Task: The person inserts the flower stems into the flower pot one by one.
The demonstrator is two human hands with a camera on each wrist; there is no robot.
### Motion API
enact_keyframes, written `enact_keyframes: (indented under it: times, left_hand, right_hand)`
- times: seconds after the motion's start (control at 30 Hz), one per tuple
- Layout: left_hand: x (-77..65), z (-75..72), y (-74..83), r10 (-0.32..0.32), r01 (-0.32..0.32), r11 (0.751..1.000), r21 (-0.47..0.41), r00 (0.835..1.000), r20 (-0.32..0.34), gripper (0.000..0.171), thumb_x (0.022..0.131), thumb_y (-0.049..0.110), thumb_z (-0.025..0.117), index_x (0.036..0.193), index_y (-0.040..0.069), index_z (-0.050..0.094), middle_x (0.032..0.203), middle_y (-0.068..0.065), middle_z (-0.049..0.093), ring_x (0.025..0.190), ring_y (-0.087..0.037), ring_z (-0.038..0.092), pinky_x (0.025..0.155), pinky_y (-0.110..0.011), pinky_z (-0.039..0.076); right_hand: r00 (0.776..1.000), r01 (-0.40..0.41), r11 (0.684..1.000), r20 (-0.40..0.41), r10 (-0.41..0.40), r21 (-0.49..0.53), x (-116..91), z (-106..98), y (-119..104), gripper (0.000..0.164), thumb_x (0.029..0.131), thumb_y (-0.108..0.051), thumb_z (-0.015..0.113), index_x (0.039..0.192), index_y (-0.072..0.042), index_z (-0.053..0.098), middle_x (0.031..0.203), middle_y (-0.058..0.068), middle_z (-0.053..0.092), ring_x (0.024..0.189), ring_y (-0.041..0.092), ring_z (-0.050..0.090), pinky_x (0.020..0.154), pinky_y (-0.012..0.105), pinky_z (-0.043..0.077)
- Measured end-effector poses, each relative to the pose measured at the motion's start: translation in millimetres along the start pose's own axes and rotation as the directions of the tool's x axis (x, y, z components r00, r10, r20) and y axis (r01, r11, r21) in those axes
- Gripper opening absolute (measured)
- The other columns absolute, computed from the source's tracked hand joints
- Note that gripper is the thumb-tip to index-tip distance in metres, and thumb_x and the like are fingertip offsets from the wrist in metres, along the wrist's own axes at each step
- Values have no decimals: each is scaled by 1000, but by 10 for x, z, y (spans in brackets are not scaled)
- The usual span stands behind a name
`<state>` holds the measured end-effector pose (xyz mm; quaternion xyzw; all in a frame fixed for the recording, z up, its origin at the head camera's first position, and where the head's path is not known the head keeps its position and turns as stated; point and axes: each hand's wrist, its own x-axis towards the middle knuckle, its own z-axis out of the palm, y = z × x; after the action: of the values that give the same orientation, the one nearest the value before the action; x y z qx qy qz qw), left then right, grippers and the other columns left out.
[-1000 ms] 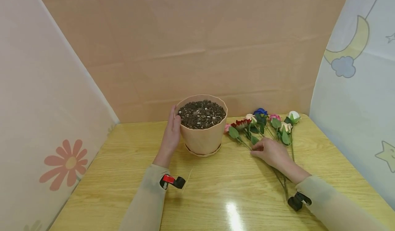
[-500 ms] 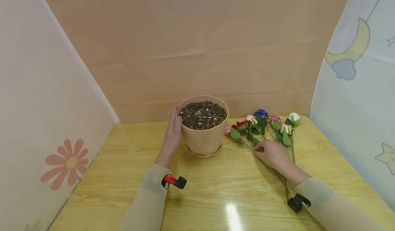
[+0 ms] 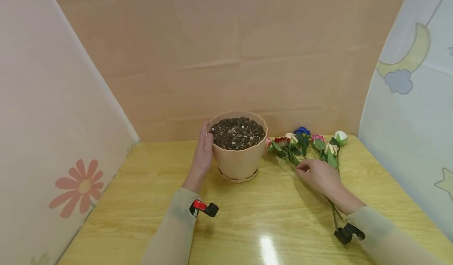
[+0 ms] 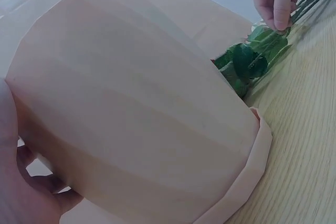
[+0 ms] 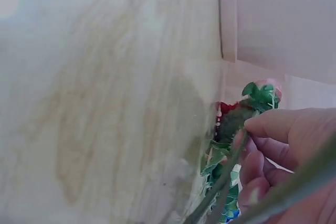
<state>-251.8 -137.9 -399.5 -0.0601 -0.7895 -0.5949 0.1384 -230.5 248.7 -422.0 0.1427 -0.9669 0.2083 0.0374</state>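
A peach flower pot (image 3: 238,164), filled with dark soil (image 3: 236,133), stands upright on a matching saucer (image 3: 244,181). My left hand (image 3: 202,155) rests along the pot's left wall, fingers reaching up to the rim. In the left wrist view, the fingertips (image 4: 68,199) lie on the pot's far side. To the right, my right hand (image 3: 320,176) pinches a green stem (image 5: 223,179) between thumb and fingers. This stem leads toward a pink rose (image 5: 274,85), mostly hidden behind the pot in the head view. A dark red flower (image 3: 282,140) lies beside it.
Blue (image 3: 302,131), magenta (image 3: 317,138), white (image 3: 341,135) and cream (image 3: 332,149) artificial roses lie on the wooden table (image 3: 141,202), right of the pot. Their stems run toward the front. A peach backdrop (image 3: 226,60) rises behind, with printed side panels (image 3: 407,119).
The pinched stem and its leaves have shifted right and in among the other flowers, with a small rightward move of the right hand. The left hand stays on the pot.
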Motion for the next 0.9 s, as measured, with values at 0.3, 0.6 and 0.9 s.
enact_keyframes:
  times: [0.3,0.6,0.9]
  left_hand:
    - [-1,3,-6,7,-7,1000,4,1000,3,60,122,42,31,179,35,15,183,2,20,167,-29,19,133,-58,16]
    - [-13,10,-10,18,-18,1000,7,1000,11,60,122,43,30,179,34,15,183,1,19,167,-31,19,133,-59,16]
    - [-2,9,-20,27,-27,1000,-2,1000,-1,59,122,41,30,179,32,17,183,0,19,167,-32,21,133,-60,17]
  right_hand:
    - [999,38,989,5,-39,146,18,-94,10,21,107,-19,74,115,-3,84,99,2,80,84,20,72,76,49,60]
    - [1000,-22,959,19,18,284,65,-203,23,29,111,-26,71,122,-1,80,112,11,80,103,32,74,87,54,61]
    - [997,-24,950,-65,47,310,125,-312,-67,32,113,-28,67,124,0,77,110,13,79,98,28,73,79,41,57]
